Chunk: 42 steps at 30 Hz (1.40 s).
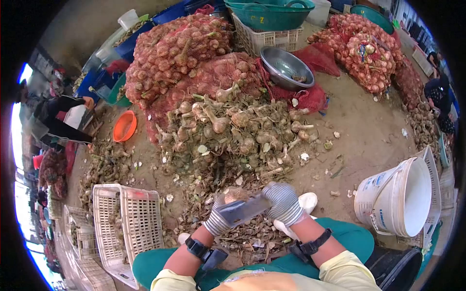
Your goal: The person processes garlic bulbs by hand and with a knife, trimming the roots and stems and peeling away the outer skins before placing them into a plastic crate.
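My left hand (219, 219), in a striped grey glove, holds a garlic bulb (235, 195) just above my lap. My right hand (282, 202), gloved the same way, grips a broad knife (242, 211) whose blade lies across the bulb toward the left hand. Both wrists carry black straps. Right in front of my hands lies a heap of loose garlic bulbs with stalks (238, 131). Cut stalks and dry skins (242, 237) cover the ground under my hands and between my knees.
Red mesh sacks of garlic (179, 48) are stacked behind the heap, more at the far right (369, 43). A steel bowl (285, 67), an orange bowl (124, 126), white crates (127, 223) at left, a white bucket (398, 199) at right. People sit at both edges.
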Motion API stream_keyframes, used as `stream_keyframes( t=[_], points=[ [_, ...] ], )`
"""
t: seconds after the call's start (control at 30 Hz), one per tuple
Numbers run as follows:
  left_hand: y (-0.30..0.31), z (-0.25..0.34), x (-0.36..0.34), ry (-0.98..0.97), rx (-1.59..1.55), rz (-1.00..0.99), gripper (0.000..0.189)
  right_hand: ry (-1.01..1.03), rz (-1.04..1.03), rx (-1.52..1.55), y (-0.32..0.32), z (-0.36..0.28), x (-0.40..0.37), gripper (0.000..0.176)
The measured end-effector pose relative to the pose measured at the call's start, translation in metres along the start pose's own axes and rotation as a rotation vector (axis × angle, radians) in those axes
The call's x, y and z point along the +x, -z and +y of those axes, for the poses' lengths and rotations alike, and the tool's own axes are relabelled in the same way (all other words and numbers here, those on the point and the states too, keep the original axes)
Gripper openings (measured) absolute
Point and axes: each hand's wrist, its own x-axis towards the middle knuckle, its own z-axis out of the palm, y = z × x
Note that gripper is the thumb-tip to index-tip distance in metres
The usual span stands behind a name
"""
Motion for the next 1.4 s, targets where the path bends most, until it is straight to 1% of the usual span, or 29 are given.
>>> stream_keyframes(
  t=[0.03, 0.1, 0.13, 0.17, 0.2, 0.27, 0.3, 0.4, 0.43, 0.47, 0.53, 0.6, 0.67, 0.7, 0.77, 0.8, 0.87, 0.93, 0.97, 1.0, 1.07, 1.1, 1.13, 1.2, 1.23, 1.27, 1.3, 1.33, 1.4],
  points=[
    [-0.008, -0.007, -0.003, -0.067, 0.371, 0.320, 0.062, -0.030, -0.030, -0.055, -0.001, 0.002, -0.003, 0.023],
    [-0.035, -0.015, -0.011, -0.237, 1.052, 0.532, 0.041, -0.289, -0.325, -0.162, -0.001, 0.009, 0.002, 0.023],
    [-0.051, -0.015, -0.015, -0.296, 1.355, 0.435, 0.033, -0.487, -0.206, -0.027, 0.002, 0.028, -0.003, 0.026],
    [-0.066, -0.015, -0.020, -0.393, 1.648, 0.357, 0.027, -0.676, -0.311, 0.071, -0.018, 0.082, -0.018, 0.030],
    [-0.079, -0.013, -0.020, -0.473, 1.936, 0.304, 0.030, -0.797, -0.138, 0.147, -0.013, 0.090, -0.030, 0.028],
    [-0.057, -0.001, -0.022, -0.454, 2.092, 0.432, 0.036, -0.681, 0.152, 0.424, -0.002, 0.053, -0.026, 0.024],
    [-0.059, 0.004, -0.025, -0.144, 1.901, 0.635, 0.039, -0.580, 0.016, 0.343, 0.003, 0.029, -0.024, 0.021],
    [-0.072, 0.000, -0.026, -0.250, 1.920, 0.623, 0.043, -0.160, -0.114, 0.084, 0.035, -0.038, -0.008, 0.014],
    [0.041, 0.015, -0.042, -0.050, 1.555, 0.490, 0.046, -0.156, -0.113, 0.085, 0.037, -0.052, -0.009, 0.014],
    [0.034, 0.012, -0.047, -0.057, 1.557, 0.495, 0.046, -0.047, -0.092, 0.069, 0.038, -0.063, -0.009, 0.013],
    [0.009, 0.006, -0.057, -0.084, -0.019, 0.022, 0.051, 0.072, -0.069, 0.057, 0.033, -0.070, -0.010, 0.012],
    [0.013, 0.004, -0.064, -0.036, -0.264, 0.012, 0.055, 0.136, 0.125, 0.086, 0.024, -0.069, -0.012, 0.013],
    [0.012, -0.004, -0.063, -0.024, -0.183, 0.108, 0.048, 0.141, 0.099, 0.080, 0.022, -0.065, -0.012, 0.014],
    [0.001, -0.010, -0.055, -0.070, 0.079, 0.191, 0.045, -0.025, -0.034, -0.022, 0.022, -0.061, -0.009, 0.016],
    [-0.021, -0.027, -0.041, -0.212, 0.754, 0.347, 0.043, -0.354, -0.208, -0.088, 0.016, -0.036, -0.001, 0.021],
    [-0.052, -0.039, -0.041, -0.290, 1.678, 0.476, 0.048, -0.518, -0.249, -0.050, 0.006, -0.009, -0.002, 0.023],
    [-0.058, -0.035, -0.033, -0.311, 1.581, 0.541, 0.059, -0.568, -0.155, 0.073, -0.014, 0.016, -0.012, 0.023],
    [-0.038, -0.036, -0.032, -0.463, 1.612, 0.620, 0.061, -0.614, -0.014, 0.987, -0.026, 0.015, -0.024, 0.027],
    [-0.054, -0.041, -0.027, -0.495, 1.375, 0.639, 0.064, -0.595, -0.059, 1.026, -0.012, -0.005, -0.018, 0.033],
    [-0.048, -0.040, -0.022, -0.491, 1.370, 0.635, 0.064, -0.494, -0.047, 1.124, -0.007, -0.023, -0.014, 0.032],
    [-0.037, -0.033, -0.016, -0.916, 1.918, 0.669, 0.061, -0.368, -0.121, 0.899, -0.002, -0.042, -0.004, 0.026],
    [-0.035, -0.032, -0.019, -0.990, 1.816, 0.713, 0.058, -0.367, -0.125, 0.902, 0.003, -0.053, -0.002, 0.026],
    [-0.038, -0.032, -0.020, -0.930, 1.545, 0.826, 0.056, -0.316, -0.063, 0.943, 0.007, -0.064, -0.001, 0.022],
    [-0.052, -0.023, -0.021, -1.062, 1.326, 0.843, 0.043, -0.259, -0.006, 0.985, -0.005, -0.065, 0.001, 0.019],
    [-0.053, -0.014, -0.027, -1.067, 1.325, 0.850, 0.043, -0.294, 0.074, 0.852, -0.029, -0.055, 0.000, 0.017],
    [-0.055, -0.003, -0.036, -0.833, 0.974, 0.818, 0.036, -0.327, 0.155, 0.716, -0.034, -0.054, 0.003, 0.015],
    [-0.055, 0.003, -0.040, -0.598, 0.628, 0.762, 0.033, -0.438, 0.042, 0.619, -0.037, -0.049, 0.006, 0.022],
    [-0.055, 0.000, -0.040, -0.601, 0.626, 0.763, 0.033, -0.437, 0.039, 0.619, -0.040, -0.046, 0.008, 0.022],
    [-0.056, -0.009, -0.039, -0.600, 0.532, 0.981, 0.037, -0.499, -0.062, 0.485, -0.038, -0.049, 0.016, 0.021]
  ],
)
